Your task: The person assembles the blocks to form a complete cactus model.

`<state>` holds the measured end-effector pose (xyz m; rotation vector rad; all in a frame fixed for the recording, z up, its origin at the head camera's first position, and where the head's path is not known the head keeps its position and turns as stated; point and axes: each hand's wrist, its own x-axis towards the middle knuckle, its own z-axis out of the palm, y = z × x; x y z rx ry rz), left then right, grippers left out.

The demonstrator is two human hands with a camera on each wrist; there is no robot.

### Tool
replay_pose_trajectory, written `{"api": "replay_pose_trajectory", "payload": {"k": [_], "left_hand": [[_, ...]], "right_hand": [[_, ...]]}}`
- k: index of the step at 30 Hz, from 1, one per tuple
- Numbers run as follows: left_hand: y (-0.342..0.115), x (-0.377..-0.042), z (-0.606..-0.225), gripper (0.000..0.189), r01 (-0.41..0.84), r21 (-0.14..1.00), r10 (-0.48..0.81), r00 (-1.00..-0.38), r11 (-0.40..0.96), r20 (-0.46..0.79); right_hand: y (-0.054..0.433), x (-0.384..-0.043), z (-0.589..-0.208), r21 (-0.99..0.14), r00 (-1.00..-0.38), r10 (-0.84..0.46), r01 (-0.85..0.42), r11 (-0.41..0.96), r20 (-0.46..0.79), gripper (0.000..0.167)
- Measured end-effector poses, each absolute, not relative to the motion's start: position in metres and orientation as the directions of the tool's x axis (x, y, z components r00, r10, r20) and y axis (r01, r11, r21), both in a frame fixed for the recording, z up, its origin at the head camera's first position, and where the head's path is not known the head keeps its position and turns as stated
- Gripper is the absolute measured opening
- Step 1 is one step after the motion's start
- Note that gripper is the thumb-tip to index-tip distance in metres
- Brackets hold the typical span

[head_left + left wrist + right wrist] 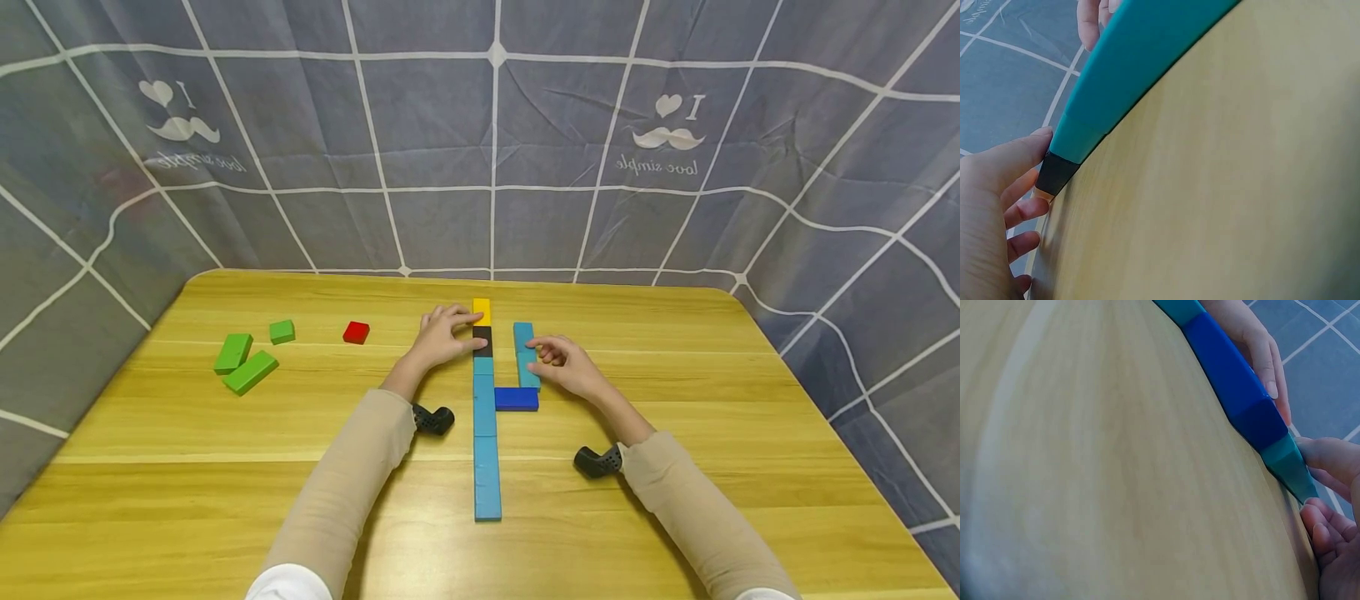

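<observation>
Touching the far end of the long row (486,467), the left hand (445,335) reaches in from the left. Its index fingertip lies on the yellow block (482,306), its thumb on the black block (483,333). The fingers are spread and relaxed, with nothing enclosed; this 2-point contact probably keeps the end blocks in line.

The right hand (566,367) reaches in from the right, about half open. Thumb and index finger lie parted against the short row (524,357), 1 digit per light-blue block; the other fingers bend toward the palm. No wrap-round grip is visible. The spread suggests control of both blocks at once.

The blue block (517,399) lies crosswise, its left end against the long row and its right part at the short row's near end. It likely sets the spacing between the 2 rows, which run roughly parallel.

The 3 green blocks (251,372) and the red block (356,333) lie well apart at left on the surface (187,483). Both forearms extend from the near side and converge, with wrists low.
</observation>
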<state>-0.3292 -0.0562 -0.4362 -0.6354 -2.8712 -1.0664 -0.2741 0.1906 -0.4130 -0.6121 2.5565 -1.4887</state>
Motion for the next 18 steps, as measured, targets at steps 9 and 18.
{"api": "replay_pose_trajectory", "payload": {"k": [9, 18], "left_hand": [[-0.057, -0.327, -0.435, 0.054, 0.379, 0.627, 0.368, -0.917, 0.681, 0.155], [-0.079, -0.323, -0.422, 0.056, 0.364, 0.718, 0.305, -0.927, 0.594, 0.218]], "right_hand": [[0.198, -0.287, -0.435, -0.856, -0.916, -0.391, -0.268, 0.441, 0.086, 0.034], [0.198, -0.286, -0.433, -0.859, -0.915, -0.393, -0.269, 0.435, 0.088, 0.034]]}}
